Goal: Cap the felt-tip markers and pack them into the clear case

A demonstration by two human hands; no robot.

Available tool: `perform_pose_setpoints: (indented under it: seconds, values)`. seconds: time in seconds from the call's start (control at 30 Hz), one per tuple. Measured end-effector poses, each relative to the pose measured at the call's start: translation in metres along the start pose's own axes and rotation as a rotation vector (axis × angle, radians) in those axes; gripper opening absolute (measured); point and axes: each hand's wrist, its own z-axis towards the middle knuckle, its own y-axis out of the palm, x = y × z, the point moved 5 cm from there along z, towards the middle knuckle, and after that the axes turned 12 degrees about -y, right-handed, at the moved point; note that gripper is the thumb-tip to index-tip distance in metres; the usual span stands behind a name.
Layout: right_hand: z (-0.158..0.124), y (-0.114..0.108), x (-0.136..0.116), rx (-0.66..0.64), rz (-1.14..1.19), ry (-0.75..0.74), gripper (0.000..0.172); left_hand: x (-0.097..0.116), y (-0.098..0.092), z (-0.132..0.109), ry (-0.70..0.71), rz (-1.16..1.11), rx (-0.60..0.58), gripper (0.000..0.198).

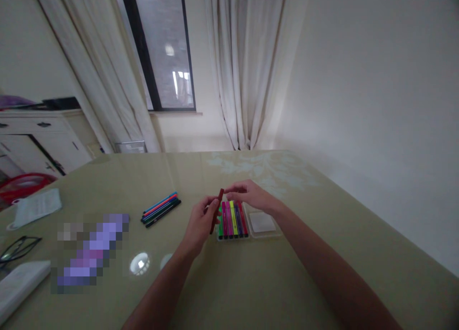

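Note:
My left hand [201, 220] is closed around a dark red-brown marker [221, 195], which stands tilted with its upper end leaning right. Close to that upper end is my right hand [247, 194], its fingers bent and slightly apart with nothing visible in them. Whether its fingertips touch the marker is hard to tell. Beneath both hands lies an open clear plastic case [263, 223]. Several markers [234, 222] fill its left half side by side, in green, pink, yellow, purple and red. Part of the green end is hidden behind my left fingers.
Left of my hands, several more markers [161, 209] lie in a loose bundle on the glossy table [229, 282]. Farther left are a blurred purple item [96, 248], glasses [19, 248], a face mask [38, 208] and a white object [23, 284]. A wall borders the right.

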Motion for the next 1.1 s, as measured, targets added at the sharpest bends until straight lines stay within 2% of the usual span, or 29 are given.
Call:
perform_pose_setpoints:
  seconds: [0.07, 0.17, 0.43, 0.83, 0.97, 1.03, 1.1]
  values:
    - [0.002, 0.006, -0.006, 0.034, 0.109, -0.020, 0.036, 0.000, 0.007, -0.006, -0.035, -0.100, -0.045, 0.054]
    - [0.002, 0.010, -0.008, 0.087, 0.152, -0.001, 0.033, 0.001, 0.009, -0.009, -0.054, -0.184, -0.097, 0.052]
    - [0.000, 0.005, -0.005, 0.104, 0.232, 0.056, 0.030, -0.007, 0.012, -0.004, -0.138, -0.303, -0.193, 0.053]
    - [-0.001, 0.009, -0.005, 0.120, 0.388, 0.047, 0.037, -0.008, 0.015, -0.006, -0.151, -0.362, -0.143, 0.053]
    - [0.001, 0.008, -0.004, 0.121, 0.358, 0.047, 0.036, -0.009, 0.016, -0.002, -0.064, -0.306, -0.144, 0.045]
    - [0.001, -0.001, 0.000, 0.131, 0.304, 0.085, 0.032, -0.008, 0.018, -0.002, 0.050, -0.161, -0.137, 0.040]
    - [-0.002, -0.017, 0.007, 0.156, 0.214, 0.141, 0.026, -0.006, 0.023, -0.006, 0.199, 0.079, -0.105, 0.035]
